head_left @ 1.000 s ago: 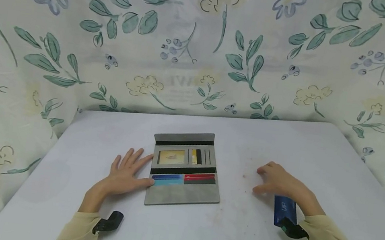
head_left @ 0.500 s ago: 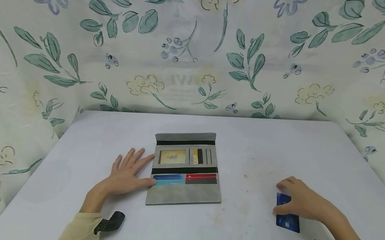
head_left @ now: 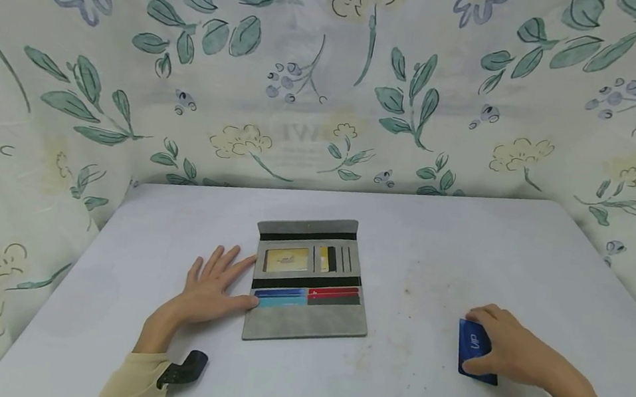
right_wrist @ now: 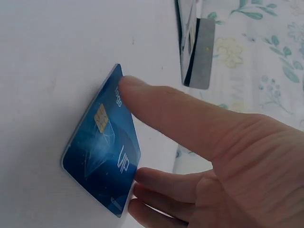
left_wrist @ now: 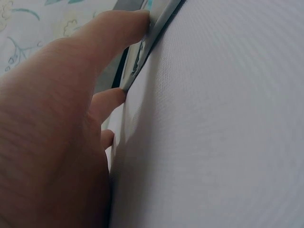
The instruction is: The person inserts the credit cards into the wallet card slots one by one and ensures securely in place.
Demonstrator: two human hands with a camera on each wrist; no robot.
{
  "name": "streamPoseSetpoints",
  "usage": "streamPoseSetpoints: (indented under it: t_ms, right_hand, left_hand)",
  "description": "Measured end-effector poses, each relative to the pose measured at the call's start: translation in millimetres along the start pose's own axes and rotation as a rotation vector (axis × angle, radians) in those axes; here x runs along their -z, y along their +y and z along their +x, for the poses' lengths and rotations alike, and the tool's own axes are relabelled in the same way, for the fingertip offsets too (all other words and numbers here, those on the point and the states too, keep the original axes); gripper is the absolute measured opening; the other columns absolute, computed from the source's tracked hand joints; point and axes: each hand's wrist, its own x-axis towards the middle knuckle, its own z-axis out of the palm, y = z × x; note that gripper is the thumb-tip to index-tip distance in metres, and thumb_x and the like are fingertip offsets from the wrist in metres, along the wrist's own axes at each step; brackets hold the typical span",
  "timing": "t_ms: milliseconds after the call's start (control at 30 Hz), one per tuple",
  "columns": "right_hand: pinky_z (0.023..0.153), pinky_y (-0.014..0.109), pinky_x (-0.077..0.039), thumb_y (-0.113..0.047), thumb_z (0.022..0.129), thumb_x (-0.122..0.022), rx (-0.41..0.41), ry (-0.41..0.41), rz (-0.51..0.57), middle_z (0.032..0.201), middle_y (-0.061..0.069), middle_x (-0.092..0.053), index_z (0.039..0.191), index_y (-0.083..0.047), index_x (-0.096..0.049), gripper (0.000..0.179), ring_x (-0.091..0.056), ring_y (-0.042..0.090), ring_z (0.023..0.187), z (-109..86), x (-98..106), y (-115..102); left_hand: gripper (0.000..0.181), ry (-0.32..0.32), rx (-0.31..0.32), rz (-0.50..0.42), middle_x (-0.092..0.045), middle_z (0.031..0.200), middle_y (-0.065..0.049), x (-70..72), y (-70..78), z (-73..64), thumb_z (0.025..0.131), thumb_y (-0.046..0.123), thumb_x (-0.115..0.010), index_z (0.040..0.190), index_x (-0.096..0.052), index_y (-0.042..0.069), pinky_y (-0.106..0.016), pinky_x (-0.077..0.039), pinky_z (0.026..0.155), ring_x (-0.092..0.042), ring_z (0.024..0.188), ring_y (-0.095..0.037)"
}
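A grey wallet (head_left: 306, 324) lies unfolded on the white table, with a gold card behind its window and blue and red cards in its slots. My left hand (head_left: 207, 294) rests flat at its left side, fingers spread; the thumb is on the wallet's edge, seen closely in the left wrist view. At the right lies a blue bank card (head_left: 474, 343) with a chip (right_wrist: 101, 118) and VIP lettering. My right hand (head_left: 509, 348) holds this card between thumb and fingers: thumb (right_wrist: 137, 90) at one end, fingertips (right_wrist: 142, 175) along the other part of its edge.
The white table (head_left: 377, 394) carries small specks between the wallet and the card. Behind it and at the sides hangs a floral sheet (head_left: 308, 90). Black camera bands (head_left: 183, 368) sit at both wrists, by beige sleeves.
My right hand has drawn back to the right and towards me, and its thumb and fingers now span the blue card. The card, wallet and left hand have hardly moved.
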Motion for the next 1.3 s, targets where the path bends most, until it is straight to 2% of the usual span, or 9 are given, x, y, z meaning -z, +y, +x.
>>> streamPoseSetpoints:
  t_ms: [367, 767, 933, 1300]
  right_hand:
    - [0.079, 0.055, -0.054, -0.033, 0.072, -0.085, 0.021, 0.067, -0.07, 0.127, 0.03, -0.049, 0.13, 0.01, -0.049, 0.081, -0.053, 0.038, 0.104, -1.9, -3.5, -4.6]
    - [0.079, 0.053, -0.054, -0.032, 0.068, -0.087, 0.002, 0.085, -0.043, 0.116, 0.021, -0.055, 0.123, 0.008, -0.054, 0.076, -0.052, 0.033, 0.099, 1.0, -3.2, -4.7]
    - [0.08, 0.055, -0.054, -0.03, 0.07, -0.087, -0.005, 0.098, -0.039, 0.114, 0.022, -0.055, 0.122, 0.009, -0.053, 0.074, -0.052, 0.034, 0.099, 1.3, -3.9, -5.0]
    - [0.079, 0.05, -0.057, -0.018, 0.077, -0.082, -0.009, 0.142, 0.01, 0.111, 0.022, -0.06, 0.119, 0.012, -0.055, 0.058, -0.056, 0.037, 0.1, 3.8, -5.3, -3.5]
  left_hand:
    - [0.084, 0.002, 0.001, 0.0, -0.014, 0.163, -0.022, -0.6, -0.1, -0.9, 0.086, 0.056, -0.063, 0.153, -0.036, 0.014, -0.067, 0.009, 0.114, 0.002, 0.15, -0.046]
    - [0.085, 0.002, -0.001, -0.004, -0.014, 0.163, -0.022, -1.3, -0.4, -0.5, 0.086, 0.057, -0.063, 0.154, -0.036, 0.014, -0.066, 0.01, 0.114, 0.003, 0.15, -0.045]
    - [0.085, 0.004, -0.005, 0.007, -0.014, 0.163, -0.022, -1.7, -1.0, 0.2, 0.086, 0.057, -0.063, 0.154, -0.035, 0.014, -0.067, 0.009, 0.114, 0.002, 0.15, -0.045]
    - [0.084, 0.01, -0.013, 0.008, -0.015, 0.163, -0.023, -1.3, -0.8, -0.8, 0.086, 0.056, -0.063, 0.153, -0.036, 0.013, -0.067, 0.008, 0.114, 0.001, 0.15, -0.046]
